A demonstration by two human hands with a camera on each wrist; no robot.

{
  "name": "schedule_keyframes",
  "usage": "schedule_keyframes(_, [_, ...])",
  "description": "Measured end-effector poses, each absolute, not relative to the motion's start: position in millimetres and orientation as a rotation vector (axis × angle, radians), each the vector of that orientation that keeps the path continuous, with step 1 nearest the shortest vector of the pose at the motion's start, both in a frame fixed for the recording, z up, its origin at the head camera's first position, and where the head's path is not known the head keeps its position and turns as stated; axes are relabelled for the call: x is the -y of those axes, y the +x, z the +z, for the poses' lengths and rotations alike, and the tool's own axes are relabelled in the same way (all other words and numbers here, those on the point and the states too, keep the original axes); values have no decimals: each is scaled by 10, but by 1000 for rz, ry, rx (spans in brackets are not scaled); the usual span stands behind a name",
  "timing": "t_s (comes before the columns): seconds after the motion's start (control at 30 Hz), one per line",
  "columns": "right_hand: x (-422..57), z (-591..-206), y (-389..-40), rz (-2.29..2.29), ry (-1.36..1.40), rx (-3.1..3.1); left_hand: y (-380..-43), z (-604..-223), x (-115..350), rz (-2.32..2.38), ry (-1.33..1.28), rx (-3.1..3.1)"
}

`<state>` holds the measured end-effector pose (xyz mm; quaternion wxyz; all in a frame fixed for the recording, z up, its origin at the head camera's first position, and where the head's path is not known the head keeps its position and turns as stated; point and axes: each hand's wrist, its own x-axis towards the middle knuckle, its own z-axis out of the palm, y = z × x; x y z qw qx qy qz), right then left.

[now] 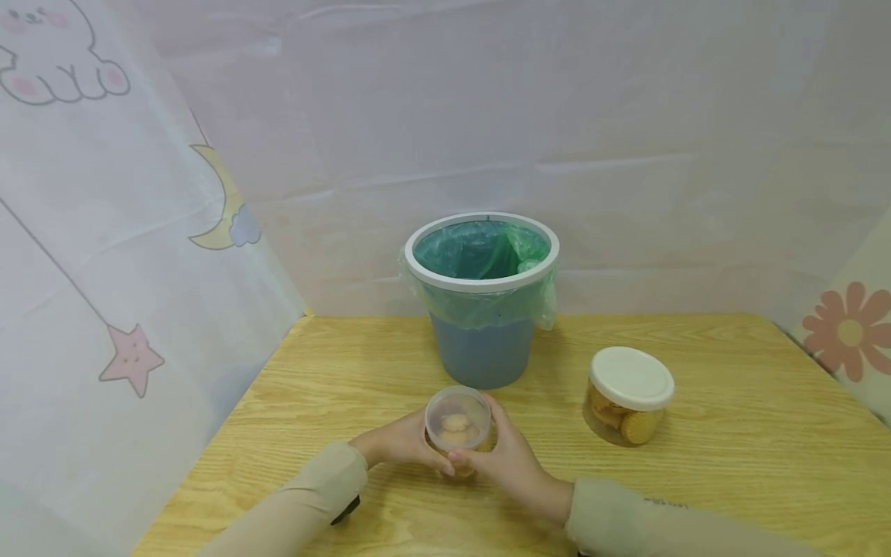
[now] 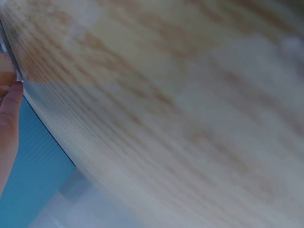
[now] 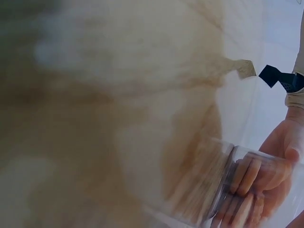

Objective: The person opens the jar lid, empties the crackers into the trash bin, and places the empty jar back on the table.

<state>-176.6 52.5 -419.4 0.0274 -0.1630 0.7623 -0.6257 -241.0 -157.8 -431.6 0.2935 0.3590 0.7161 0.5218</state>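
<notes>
A small clear jar (image 1: 457, 441) of round cookies stands near the front of the table, its round top see-through in the head view. My left hand (image 1: 404, 442) grips it from the left, and my right hand (image 1: 513, 464) from the right, thumbs coming together at its near side. In the right wrist view, cookies (image 3: 244, 175) show stacked through the jar's wall, with the left hand (image 3: 280, 142) behind it. A fingertip (image 2: 18, 88) at the jar appears at the left edge of the left wrist view.
A second cookie jar (image 1: 623, 418) with a white lid (image 1: 632, 377) stands to the right. Behind the hands is a blue bin (image 1: 483, 352) with a white rim (image 1: 480, 285) and a green liner bag (image 1: 511, 247). A printed curtain (image 1: 431, 116) hangs behind the wooden table (image 1: 731, 387).
</notes>
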Motion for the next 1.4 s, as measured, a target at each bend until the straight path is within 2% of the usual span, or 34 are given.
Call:
schedule_keyframes(0.5, [-669,-4219,-1921,-1830,-800,-2272,-2440,-4304,1575,1389,1020,-1890])
schedule_keyframes(1.4, [-883,-4218,-2240,-1622,-945,-2122,-2432,-4298,1582,1364,1010,-1930])
